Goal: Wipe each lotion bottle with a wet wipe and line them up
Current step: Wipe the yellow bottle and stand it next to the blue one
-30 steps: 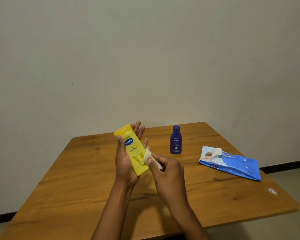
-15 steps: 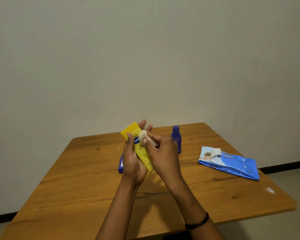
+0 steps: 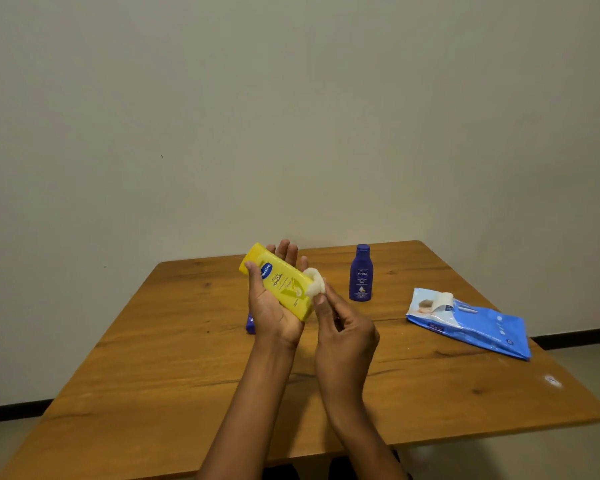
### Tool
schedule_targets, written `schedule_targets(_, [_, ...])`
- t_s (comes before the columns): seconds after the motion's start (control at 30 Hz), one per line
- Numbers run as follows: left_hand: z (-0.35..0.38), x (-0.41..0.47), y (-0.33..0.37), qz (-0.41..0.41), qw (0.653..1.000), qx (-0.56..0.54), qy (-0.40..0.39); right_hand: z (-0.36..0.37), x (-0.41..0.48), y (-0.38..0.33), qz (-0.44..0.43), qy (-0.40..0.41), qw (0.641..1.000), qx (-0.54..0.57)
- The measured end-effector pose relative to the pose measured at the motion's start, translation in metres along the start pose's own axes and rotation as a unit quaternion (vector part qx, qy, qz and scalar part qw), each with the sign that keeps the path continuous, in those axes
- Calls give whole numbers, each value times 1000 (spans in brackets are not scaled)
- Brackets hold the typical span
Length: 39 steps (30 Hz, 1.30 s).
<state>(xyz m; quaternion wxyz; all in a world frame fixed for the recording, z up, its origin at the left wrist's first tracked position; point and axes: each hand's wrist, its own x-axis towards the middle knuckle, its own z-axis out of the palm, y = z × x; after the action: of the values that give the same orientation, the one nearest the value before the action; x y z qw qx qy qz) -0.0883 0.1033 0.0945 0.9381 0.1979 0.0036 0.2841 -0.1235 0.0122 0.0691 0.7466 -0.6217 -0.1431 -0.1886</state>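
The yellow bottle (image 3: 284,284) is up off the counter (image 3: 153,358), above its middle, tilted, label facing us. It lies in the left grip (image 3: 271,313), thumb over its left edge, fingers showing behind. Its lower end is buried in the palm. The right grip (image 3: 343,337) pinches a wadded white wipe (image 3: 315,283) against the bottle's right side; which fingers do the pinching is hard to tell.

Behind the left wrist there's a dark blue sliver (image 3: 250,323) on the counter, mostly hidden, so I can't say what it is.

Count: two bottles plainly seen, the yellow one and one dark blue bottle (image 3: 361,273) upright toward the far edge. One wipe. One blue wipes pack (image 3: 471,323), flap peeled up, by the right edge. Both forearms are cut off at the bottom.
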Motion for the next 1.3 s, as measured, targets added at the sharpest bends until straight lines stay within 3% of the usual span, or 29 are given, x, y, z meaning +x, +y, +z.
schedule_targets(0.2, [3, 0, -5, -36, 995, -81, 45, 5, -4, 4, -65, 38, 996, -43])
schedule_targets(0.37, [1, 7, 3, -19, 995, -68, 66, 2, -11, 10, -81, 8, 994, -71])
schedule_targets(0.53, [1, 1, 2, -54, 993, -93, 48, 2, 19, -2, -89, -7, 994, -69])
schedule_targets(0.8, [-7, 2, -1, -45, 999, 8, 8, -3, 9, 3, -134, 0, 989, -67])
schedule_targets(1.0, [-14, -7, 0, -16, 976, 195, -93, -8, 23, 3, -63, -89, 985, -137])
schedule_targets(1.3, [-22, -22, -13, -8, 968, 233, -99, 6, 64, -12, -13, -124, 989, -82])
